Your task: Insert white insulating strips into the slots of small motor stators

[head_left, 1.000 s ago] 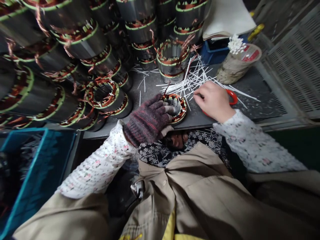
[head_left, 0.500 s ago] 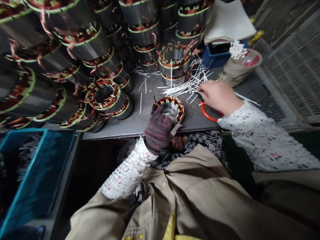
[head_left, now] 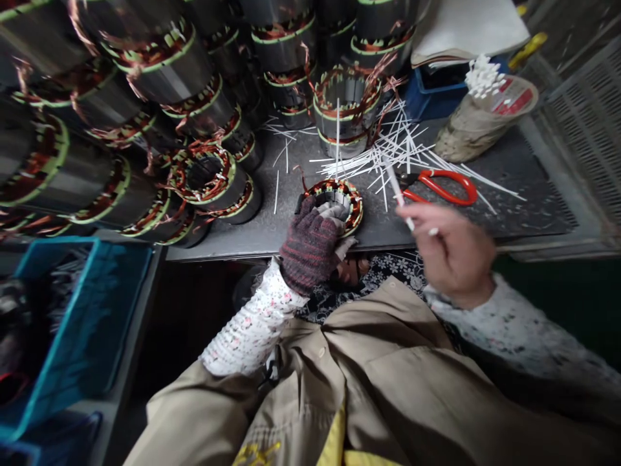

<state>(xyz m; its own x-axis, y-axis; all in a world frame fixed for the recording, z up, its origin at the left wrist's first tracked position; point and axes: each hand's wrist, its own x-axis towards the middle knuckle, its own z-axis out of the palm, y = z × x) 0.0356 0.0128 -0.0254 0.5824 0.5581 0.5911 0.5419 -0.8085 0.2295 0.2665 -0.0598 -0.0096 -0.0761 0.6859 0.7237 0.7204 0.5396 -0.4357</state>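
Note:
My left hand (head_left: 310,249), in a dark knitted glove with bare-looking pale fingertips, is closed over the near rim of a motor stator (head_left: 358,208) with copper windings. Its fingers reach into the bore. A thin white strip (head_left: 338,136) stands upright at the stator's far side. My ungloved right hand (head_left: 451,249) is raised off the table edge, blurred by motion. Between its thumb and fingers is a white stick (head_left: 395,188), pointing up and away. Red-handled scissors (head_left: 449,186) lie just beyond that hand, blades partly hidden among loose white strips (head_left: 383,158).
Another stator (head_left: 347,116) stands behind the strips. Stacked stators (head_left: 160,84) crowd the left and back. At the right stand a wrapped roll (head_left: 468,129) topped with white pieces, a blue bin (head_left: 427,94) and a pale plastic crate (head_left: 582,123). A teal bin (head_left: 97,317) sits at lower left.
My right hand has come away from the scissors toward me, now with a white stick in its fingers. The scissors lie fully exposed on the table. My left hand stays on the stator.

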